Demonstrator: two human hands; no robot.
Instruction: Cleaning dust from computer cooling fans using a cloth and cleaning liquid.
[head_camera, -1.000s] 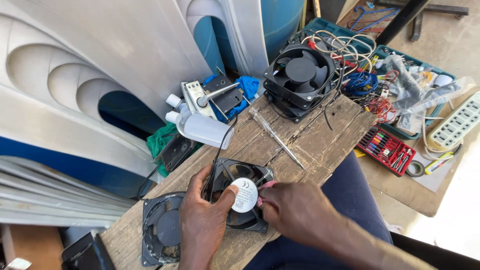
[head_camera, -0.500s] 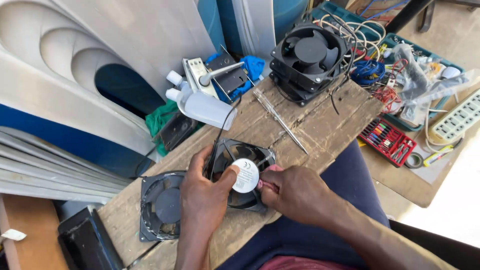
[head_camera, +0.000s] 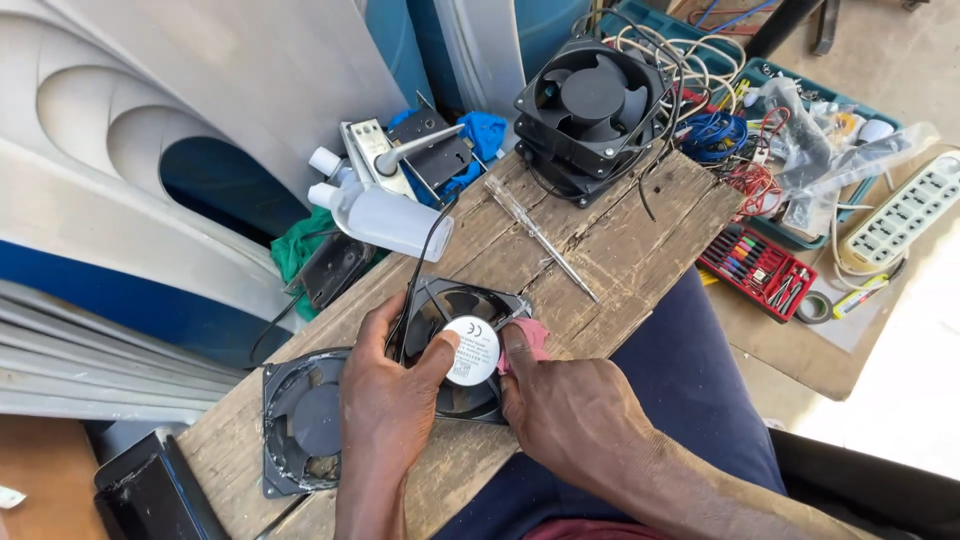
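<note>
A black square cooling fan (head_camera: 455, 305) with a round white label on its hub lies on a rough wooden board (head_camera: 610, 250) across my lap. My left hand (head_camera: 390, 395) grips the fan's left side, thumb resting on the white label. My right hand (head_camera: 570, 410) pinches a small pink cloth (head_camera: 532, 338) against the hub's right edge. The fan's black cable runs up towards a white plastic bottle (head_camera: 385, 218).
A second dusty fan (head_camera: 305, 420) lies left of my hands. A thin screwdriver (head_camera: 540, 238) rests on the board. Stacked black fans (head_camera: 590, 105) stand at the far end. To the right are a bin of tangled wires (head_camera: 740, 140), a red bit set (head_camera: 760, 270) and a power strip (head_camera: 905, 210).
The view has drifted slightly. My right hand now presses the pink cloth beside the white label; my left hand keeps its hold on the fan.
</note>
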